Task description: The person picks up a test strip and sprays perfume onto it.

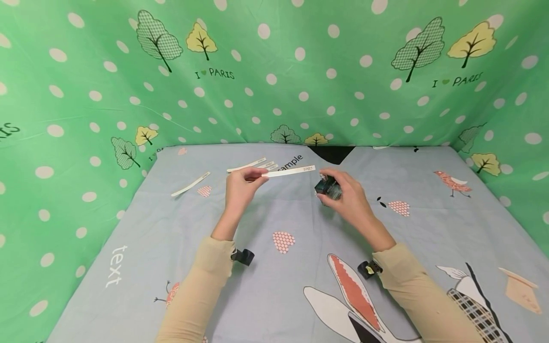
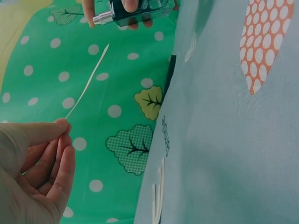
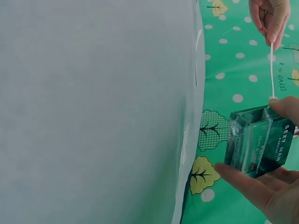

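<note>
The left hand (image 1: pixel 241 186) pinches one end of a white paper strip (image 1: pixel 289 171) between thumb and fingertips, the strip running out toward three o'clock, held above the worktop (image 1: pixel 171 238). The right hand (image 1: pixel 349 195) grasps a dark green glass perfume bottle (image 1: pixel 328 186), thumb and fingers curled round its sides; in the left wrist view its silver nozzle (image 2: pixel 102 18) points at the strip's free end, just beside it. The two hands sit near each other at the middle of the worktop. At about ten o'clock from the left hand lie more white strips (image 1: pixel 246 165), with another single strip (image 1: pixel 190 184) farther toward nine o'clock. The worktop wears a grey-blue printed cloth, and a green polka-dot backdrop (image 1: pixel 300 71) stands behind and at both sides.
</note>
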Demonstrator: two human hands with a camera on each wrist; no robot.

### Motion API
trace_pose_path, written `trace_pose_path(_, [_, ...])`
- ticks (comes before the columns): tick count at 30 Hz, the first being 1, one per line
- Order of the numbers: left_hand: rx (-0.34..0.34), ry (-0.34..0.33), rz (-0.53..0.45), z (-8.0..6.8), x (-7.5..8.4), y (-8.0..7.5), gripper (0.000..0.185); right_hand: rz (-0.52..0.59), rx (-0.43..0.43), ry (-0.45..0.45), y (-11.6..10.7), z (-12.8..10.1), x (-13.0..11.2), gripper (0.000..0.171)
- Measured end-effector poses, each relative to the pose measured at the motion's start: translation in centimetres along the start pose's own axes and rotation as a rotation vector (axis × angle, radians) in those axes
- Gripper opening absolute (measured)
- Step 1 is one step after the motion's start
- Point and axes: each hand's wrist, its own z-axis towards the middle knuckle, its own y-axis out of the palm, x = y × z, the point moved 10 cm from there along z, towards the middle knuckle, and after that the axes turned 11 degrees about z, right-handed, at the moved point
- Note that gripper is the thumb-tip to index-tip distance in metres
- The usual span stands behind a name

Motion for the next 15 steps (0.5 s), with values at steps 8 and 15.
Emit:
trace_pose_path(8, [0.0,0.006,0.005,0.02,0.04,-0.06,0.017,-0.015,0.029,0.0,-0.42,0.0,-0.12,0.057])
trace_pose_path(15, [0.005,0.01,0.003,0.05,-0.04,-0.18,0.017,-0.009,0.032,0.005,-0.52,0.05,-0.15,0.058])
